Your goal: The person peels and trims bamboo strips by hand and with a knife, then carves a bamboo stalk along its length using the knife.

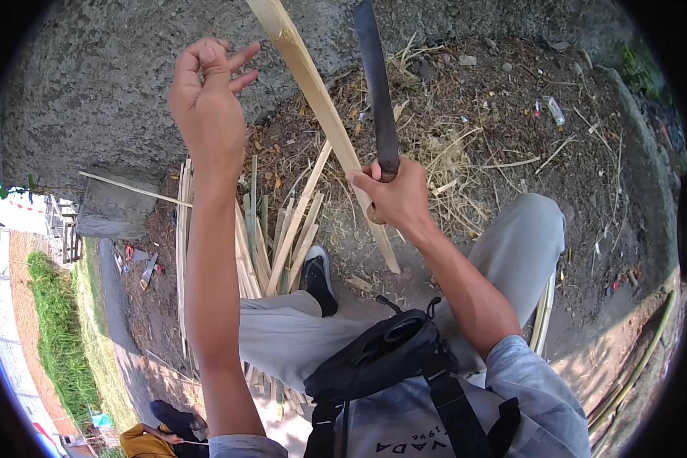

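Note:
My right hand (397, 191) is closed round the handle of a machete, whose long dark blade (377, 84) points up and away from me. Its thumb also presses against a long pale bamboo strip (320, 107) that slants from the top of the view down past the hand. The part of the handle inside my fist is hidden. Raised at the left, my left hand (210, 99) holds nothing. Its fingers are partly curled and apart, just left of the strip's upper part without touching it.
Split bamboo strips (298, 229) lie bundled by my shoe (319, 282). Shavings (443, 160) and litter cover the dirt ahead, below a rough concrete wall (91, 84). A stone block (118, 206) stands at the left. Another person in a yellow sleeve (145, 440) is at the lower left.

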{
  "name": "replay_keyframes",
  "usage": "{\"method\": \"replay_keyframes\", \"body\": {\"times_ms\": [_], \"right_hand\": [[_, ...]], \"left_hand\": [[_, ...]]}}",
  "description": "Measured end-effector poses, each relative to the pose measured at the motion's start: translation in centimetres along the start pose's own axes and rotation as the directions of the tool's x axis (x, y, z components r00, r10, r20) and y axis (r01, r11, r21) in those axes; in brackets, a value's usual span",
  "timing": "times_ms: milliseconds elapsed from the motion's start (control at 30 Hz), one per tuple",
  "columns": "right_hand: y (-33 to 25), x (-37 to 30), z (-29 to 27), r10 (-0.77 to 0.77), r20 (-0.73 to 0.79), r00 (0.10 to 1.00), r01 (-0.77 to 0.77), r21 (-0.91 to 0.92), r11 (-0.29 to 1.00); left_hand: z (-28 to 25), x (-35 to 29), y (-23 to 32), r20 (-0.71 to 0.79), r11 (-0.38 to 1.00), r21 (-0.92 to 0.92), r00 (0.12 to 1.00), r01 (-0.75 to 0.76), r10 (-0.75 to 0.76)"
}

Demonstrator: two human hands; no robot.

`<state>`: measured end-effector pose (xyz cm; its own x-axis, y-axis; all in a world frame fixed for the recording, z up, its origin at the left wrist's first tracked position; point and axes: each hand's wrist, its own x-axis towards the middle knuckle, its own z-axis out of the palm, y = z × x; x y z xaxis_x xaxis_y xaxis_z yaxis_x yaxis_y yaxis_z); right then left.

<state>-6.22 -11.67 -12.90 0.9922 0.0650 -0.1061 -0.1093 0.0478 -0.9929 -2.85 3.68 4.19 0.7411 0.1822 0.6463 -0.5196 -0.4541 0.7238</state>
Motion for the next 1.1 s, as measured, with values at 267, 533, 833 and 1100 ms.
{"method": "replay_keyframes", "body": {"times_ms": [267,533,833,1100], "right_hand": [[-0.2,0.7,-1.7,0.013,-0.075,0.997,-0.005,0.106,0.994],[-0.7,2.6,-4.0,-0.028,-0.318,0.948,0.13,0.304,0.944],[-2.1,4.5,-11.9,-0.045,-0.613,0.789,0.41,0.471,0.781],[-0.3,5.0,-16.9,-0.052,-0.458,0.888,0.389,0.684,0.616]], "left_hand": [[-4.7,-9.6,-10.5,0.208,0.852,0.153,0.827,0.5,-0.523],[-7.0,-20.3,-16.0,0.159,0.712,0.385,0.718,0.587,-0.678],[-7.2,-20.5,-13.7,0.329,0.699,0.644,0.712,0.312,-0.621],[-8.9,-19.5,-15.8,0.132,0.672,0.639,0.806,0.376,-0.577]]}}
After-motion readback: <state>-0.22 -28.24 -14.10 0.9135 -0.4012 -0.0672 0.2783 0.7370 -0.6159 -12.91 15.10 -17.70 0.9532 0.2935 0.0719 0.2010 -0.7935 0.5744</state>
